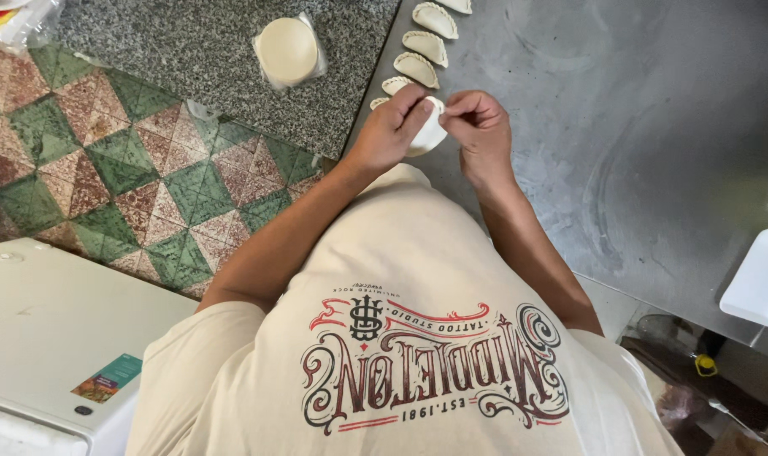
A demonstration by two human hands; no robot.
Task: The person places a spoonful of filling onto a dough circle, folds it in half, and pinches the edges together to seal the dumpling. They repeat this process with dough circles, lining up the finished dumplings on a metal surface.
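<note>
**Dough piece in both hands: handling and containers**

While I watch from the head view, the left hand (392, 127) and right hand (478, 127) both pinch a folded dough round (429, 133) above the steel worktop (637, 127). I judge it soft, light and easily torn; the rim is the place to grip. A plastic wrapper (288, 52) holds stacked dough discs. Finished pastries (418, 69) lie in a row.

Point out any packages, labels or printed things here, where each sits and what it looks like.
Clear wrapper: on the speckled granite counter, round, around a stack of pale dough discs.
Sticker: on the white appliance at lower left, rectangular, teal and orange.
Plastic bag: top left corner, crinkled, clear with yellow and red.
Shirt print: cream shirt, ornate red and black lettering.
</note>
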